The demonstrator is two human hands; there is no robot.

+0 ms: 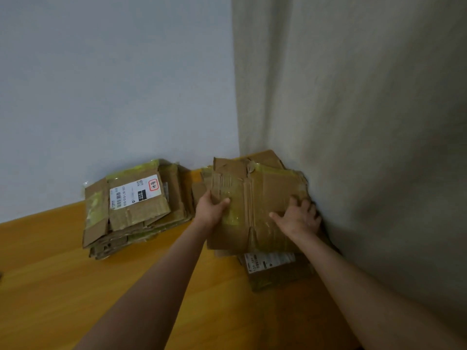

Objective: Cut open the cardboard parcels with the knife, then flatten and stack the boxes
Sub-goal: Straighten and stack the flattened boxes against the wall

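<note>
Flattened box [255,198] over the right-hand pile [274,270], tight in the corner by the curtain [353,122], tilted a touch towards the camera. Gripped at its left edge by the left hand [211,208]: thumb clamped across the top, other fingers hidden beneath, presumably curled under to carry the weight. Pressed from above by the right hand [299,218]: palm down, fingers spread apart and lying flat near the right edge, thumb stretched out leftwards. Probably done that way to stop the springy, taped flaps from popping open while squaring up with the cardboard below. Resting on that pile or just above it? Cannot tell from here. Second pile [131,210] well apart to the left against the wall [101,97], white shipping label [135,190] uppermost, also flat on the wooden surface [50,274]. No knife in sight. Looks like the stacking step, late in the job: cutting apparently over for this one. Next up, likely: lower, align, press down. Worth watching for a slide, given slick tape and uneven layers.
</note>
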